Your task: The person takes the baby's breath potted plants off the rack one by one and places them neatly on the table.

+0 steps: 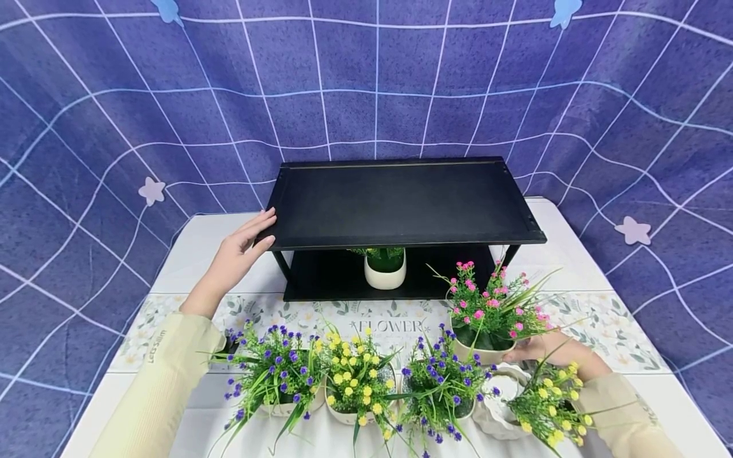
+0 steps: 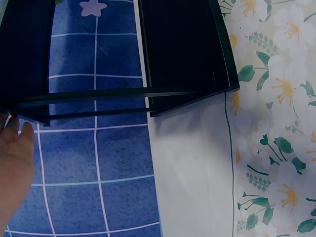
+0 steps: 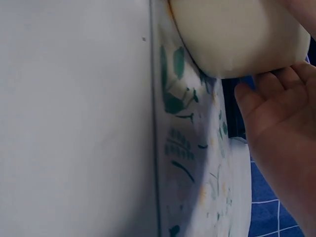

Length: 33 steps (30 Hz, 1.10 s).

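My right hand (image 1: pixel 564 351) grips a cream pot of pink artificial flowers (image 1: pixel 489 305) and holds it up at the right of the shelf. In the right wrist view the pot (image 3: pixel 242 37) is above the tablecloth, with fingers under its base. My left hand (image 1: pixel 236 254) rests on the left edge of a black two-tier shelf (image 1: pixel 395 203), its fingers fairly straight. That hand (image 2: pixel 15 158) touches the corner of the upper board in the left wrist view. On the lower board stands a white pot (image 1: pixel 385 275) with a plant, its top hidden by the upper board.
Along the front stand a purple-flowered plant (image 1: pixel 280 369), a yellow one (image 1: pixel 355 378), another purple one (image 1: pixel 441 388) and, at right, another yellow one (image 1: pixel 550 407) beside a white wavy-rimmed pot (image 1: pixel 498 416). A blue gridded curtain (image 1: pixel 355 70) hangs behind the white table (image 1: pixel 197 254).
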{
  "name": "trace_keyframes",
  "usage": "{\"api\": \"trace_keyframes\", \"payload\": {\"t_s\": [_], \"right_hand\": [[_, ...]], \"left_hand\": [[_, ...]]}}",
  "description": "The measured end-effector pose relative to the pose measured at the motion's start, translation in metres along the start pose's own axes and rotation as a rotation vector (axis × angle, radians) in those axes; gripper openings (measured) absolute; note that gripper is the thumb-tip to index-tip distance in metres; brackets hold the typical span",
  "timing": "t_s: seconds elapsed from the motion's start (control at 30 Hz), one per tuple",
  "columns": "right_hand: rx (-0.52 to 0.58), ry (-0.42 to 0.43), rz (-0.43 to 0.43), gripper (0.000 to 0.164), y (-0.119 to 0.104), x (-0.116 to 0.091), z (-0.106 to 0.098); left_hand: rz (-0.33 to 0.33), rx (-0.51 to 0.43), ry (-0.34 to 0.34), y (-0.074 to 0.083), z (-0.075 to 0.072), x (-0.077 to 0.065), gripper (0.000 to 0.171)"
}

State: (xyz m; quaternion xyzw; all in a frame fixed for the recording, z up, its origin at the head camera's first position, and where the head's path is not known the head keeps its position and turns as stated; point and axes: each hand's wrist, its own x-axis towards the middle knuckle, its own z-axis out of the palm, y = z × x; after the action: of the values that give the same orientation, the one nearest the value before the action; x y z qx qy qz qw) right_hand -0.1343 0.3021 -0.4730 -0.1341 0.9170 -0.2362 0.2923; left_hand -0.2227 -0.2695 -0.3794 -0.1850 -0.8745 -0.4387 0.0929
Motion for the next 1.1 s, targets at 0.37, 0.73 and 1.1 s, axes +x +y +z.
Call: {"api": "trace_keyframes", "payload": {"t_s": [0.37,0.73,1.1], "right_hand": [[0.013,0.067,-0.067,0.046,-0.001,-0.004,-0.002],[0.080,0.064,-0.054,0.079,0.001,-0.015,-0.008],[0.304,0.185,-0.310,0.081,0.018,-0.012,0.008]], "left_hand": [[0.010,-0.022,-0.004,0.004,0.000,-0.001,0.046],[-0.006,-0.013,-0.009,0.005,0.001,0.000,0.046],[0.016,-0.025,-0.009,0.005,0.002,0.001,0.046]]}}
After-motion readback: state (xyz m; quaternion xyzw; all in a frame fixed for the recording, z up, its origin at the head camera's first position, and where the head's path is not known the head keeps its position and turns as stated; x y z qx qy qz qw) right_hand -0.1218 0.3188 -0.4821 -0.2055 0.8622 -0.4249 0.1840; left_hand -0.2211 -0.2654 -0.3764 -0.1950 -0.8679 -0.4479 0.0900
